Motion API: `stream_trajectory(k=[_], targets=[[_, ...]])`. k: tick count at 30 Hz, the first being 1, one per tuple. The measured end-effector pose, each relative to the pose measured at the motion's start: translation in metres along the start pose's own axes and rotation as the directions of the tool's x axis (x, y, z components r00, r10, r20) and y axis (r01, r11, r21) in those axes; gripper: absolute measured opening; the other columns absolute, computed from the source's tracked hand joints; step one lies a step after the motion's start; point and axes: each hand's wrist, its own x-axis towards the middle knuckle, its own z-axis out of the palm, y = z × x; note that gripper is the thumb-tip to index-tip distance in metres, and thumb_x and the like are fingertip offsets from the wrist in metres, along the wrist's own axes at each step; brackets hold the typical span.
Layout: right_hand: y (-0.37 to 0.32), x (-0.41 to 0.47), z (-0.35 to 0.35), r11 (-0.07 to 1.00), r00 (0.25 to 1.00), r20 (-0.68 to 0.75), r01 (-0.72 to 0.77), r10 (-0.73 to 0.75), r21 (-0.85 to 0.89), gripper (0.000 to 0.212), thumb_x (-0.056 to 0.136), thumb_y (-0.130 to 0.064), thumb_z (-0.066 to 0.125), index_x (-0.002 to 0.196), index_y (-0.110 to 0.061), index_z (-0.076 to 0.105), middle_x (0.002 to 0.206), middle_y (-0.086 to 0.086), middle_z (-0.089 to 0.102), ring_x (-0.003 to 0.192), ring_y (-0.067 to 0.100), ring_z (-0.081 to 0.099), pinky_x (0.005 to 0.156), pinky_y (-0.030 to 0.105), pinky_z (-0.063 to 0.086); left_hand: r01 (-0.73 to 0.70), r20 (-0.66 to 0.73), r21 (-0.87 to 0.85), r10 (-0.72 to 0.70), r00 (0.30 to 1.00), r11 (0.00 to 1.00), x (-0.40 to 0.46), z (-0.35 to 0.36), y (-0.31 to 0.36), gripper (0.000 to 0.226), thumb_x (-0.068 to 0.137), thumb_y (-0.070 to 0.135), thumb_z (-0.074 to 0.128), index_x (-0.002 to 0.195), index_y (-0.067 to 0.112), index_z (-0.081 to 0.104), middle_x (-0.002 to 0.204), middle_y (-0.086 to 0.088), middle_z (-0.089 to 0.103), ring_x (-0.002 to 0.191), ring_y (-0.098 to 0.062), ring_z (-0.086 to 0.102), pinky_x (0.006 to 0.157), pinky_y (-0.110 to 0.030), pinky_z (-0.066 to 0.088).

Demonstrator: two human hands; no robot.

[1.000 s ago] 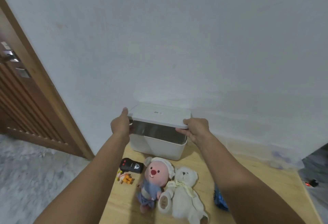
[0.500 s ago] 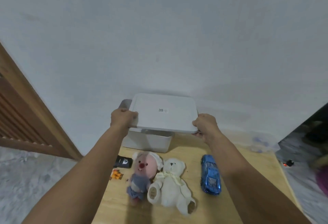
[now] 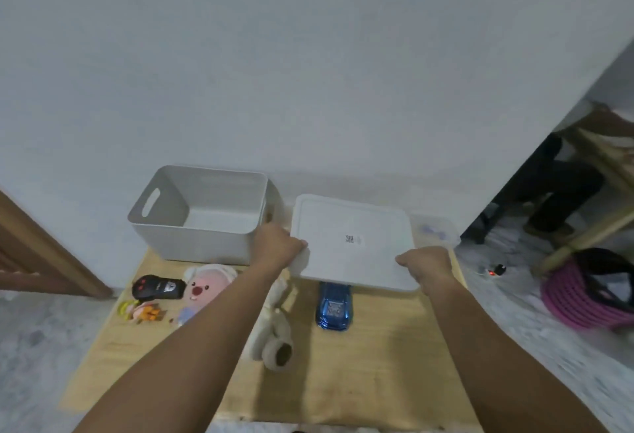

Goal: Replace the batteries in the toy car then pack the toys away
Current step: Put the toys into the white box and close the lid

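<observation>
My left hand point(image 3: 279, 247) grips the left edge of the flat white plastic lid point(image 3: 353, 240), fingers curled round it, and my right hand point(image 3: 427, 262) grips the lid's near right corner the same way — so the lid hangs level between them, just right of centre in the frame. Its near edge covers the nose of the shiny blue toy car point(image 3: 334, 307), which sits on the pale wooden tabletop point(image 3: 377, 364) below.

To the left of the lid, at centre left, stands the open white plastic storage bin point(image 3: 199, 216) with a slot handle in its side wall. In front of it lie a black remote controller point(image 3: 158, 288), a pink plush beaver in a white cap point(image 3: 206, 286) and a small yellow-and-orange figurine point(image 3: 142, 312). A white teddy bear point(image 3: 274, 343) lies partly under my left forearm.

The table stands against a plain white wall point(image 3: 308, 72). A brown wooden door frame point(image 3: 41, 250) runs down the left edge, grey speckled floor point(image 3: 41, 347) lies to either side — and a coil of pink hose point(image 3: 576, 302) sits at the right.
</observation>
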Motion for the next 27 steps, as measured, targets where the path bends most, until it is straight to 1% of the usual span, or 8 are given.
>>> stream_trajectory(k=[5, 7, 9, 13, 15, 18, 21, 27], targets=[[0.063, 0.015, -0.055, 0.993, 0.995, -0.032, -0.093, 0.090, -0.079, 0.025, 0.069, -0.006, 0.080, 0.083, 0.006, 0.063, 0.080, 0.018, 0.062, 0.075, 0.028, 0.060, 0.065, 0.032, 0.044, -0.030, 0.123, 0.200, 0.005, 0.992, 0.979, -0.035, 0.074, 0.000, 0.016, 0.078, 0.016, 0.069, 0.075, 0.003, 0.062, 0.072, -0.009, 0.061, 0.075, -0.027, 0.062, 0.052, -0.028, 0.040], [0.086, 0.018, -0.073, 0.983, 0.991, -0.053, -0.131, 0.125, -0.126, 0.021, 0.070, -0.005, 0.078, 0.079, 0.004, 0.060, 0.076, 0.017, 0.060, 0.075, 0.030, 0.061, 0.065, 0.034, 0.047, -0.031, 0.144, 0.258, -0.007, 0.990, 0.966, -0.049, 0.100, -0.003, 0.013, 0.080, 0.013, 0.064, 0.087, 0.003, 0.062, 0.088, -0.012, 0.065, 0.086, -0.029, 0.063, 0.056, -0.030, 0.040], [0.110, 0.021, -0.089, 0.975, 0.985, -0.063, -0.168, 0.160, -0.146, 0.016, 0.066, -0.001, 0.074, 0.071, 0.009, 0.062, 0.065, 0.018, 0.061, 0.064, 0.029, 0.061, 0.059, 0.034, 0.048, -0.056, 0.182, 0.323, -0.004, 0.983, 0.945, -0.064, 0.126, -0.004, 0.017, 0.082, 0.008, 0.057, 0.097, 0.002, 0.062, 0.099, -0.014, 0.066, 0.095, -0.030, 0.063, 0.059, -0.030, 0.044], [0.150, 0.027, -0.109, 0.963, 0.980, -0.062, -0.196, 0.188, -0.184, 0.012, 0.066, 0.002, 0.068, 0.061, 0.004, 0.059, 0.062, 0.017, 0.058, 0.056, 0.027, 0.059, 0.052, 0.027, 0.043, -0.061, 0.199, 0.480, -0.041, 0.979, 0.875, -0.092, 0.166, -0.011, 0.025, 0.089, 0.005, 0.050, 0.112, 0.000, 0.058, 0.113, -0.014, 0.064, 0.107, -0.029, 0.061, 0.082, -0.031, 0.049], [0.162, 0.027, -0.114, 0.965, 0.983, -0.043, -0.185, 0.180, -0.188, 0.012, 0.067, -0.004, 0.067, 0.067, 0.000, 0.055, 0.067, 0.016, 0.055, 0.062, 0.026, 0.057, 0.054, 0.025, 0.041, -0.042, 0.198, 0.497, -0.066, 0.978, 0.867, -0.100, 0.179, -0.018, 0.028, 0.089, 0.005, 0.050, 0.116, 0.000, 0.056, 0.118, -0.015, 0.062, 0.111, -0.029, 0.060, 0.086, -0.033, 0.049], [0.170, 0.022, -0.121, 0.972, 0.989, 0.019, -0.143, 0.149, -0.184, 0.019, 0.069, -0.006, 0.064, 0.063, -0.002, 0.047, 0.061, 0.009, 0.044, 0.056, 0.022, 0.045, 0.048, 0.022, 0.029, -0.021, 0.230, 0.499, -0.109, 0.967, 0.866, -0.111, 0.187, -0.027, 0.031, 0.089, 0.008, 0.052, 0.119, 0.001, 0.055, 0.122, -0.014, 0.060, 0.113, -0.027, 0.059, 0.087, -0.031, 0.049], [0.174, 0.022, -0.123, 0.970, 0.989, 0.049, -0.127, 0.140, -0.209, 0.018, 0.071, -0.007, 0.060, 0.063, -0.001, 0.045, 0.061, 0.007, 0.044, 0.058, 0.021, 0.047, 0.046, 0.022, 0.030, 0.005, 0.279, 0.485, -0.160, 0.947, 0.874, -0.119, 0.190, -0.036, 0.037, 0.086, 0.015, 0.061, 0.120, 0.000, 0.056, 0.121, -0.013, 0.062, 0.110, -0.026, 0.060, 0.085, -0.029, 0.050], [0.167, 0.028, -0.123, 0.916, 0.993, 0.056, -0.073, 0.103, -0.394, 0.022, 0.081, -0.005, 0.053, 0.064, -0.009, 0.039, 0.061, 0.003, 0.042, 0.052, 0.017, 0.043, 0.046, 0.021, 0.031, 0.033, 0.346, 0.485, -0.226, 0.911, 0.874, -0.120, 0.183, -0.042, 0.038, 0.083, 0.024, 0.067, 0.111, -0.001, 0.062, 0.109, -0.012, 0.067, 0.099, -0.024, 0.065, 0.065, -0.025, 0.047]])
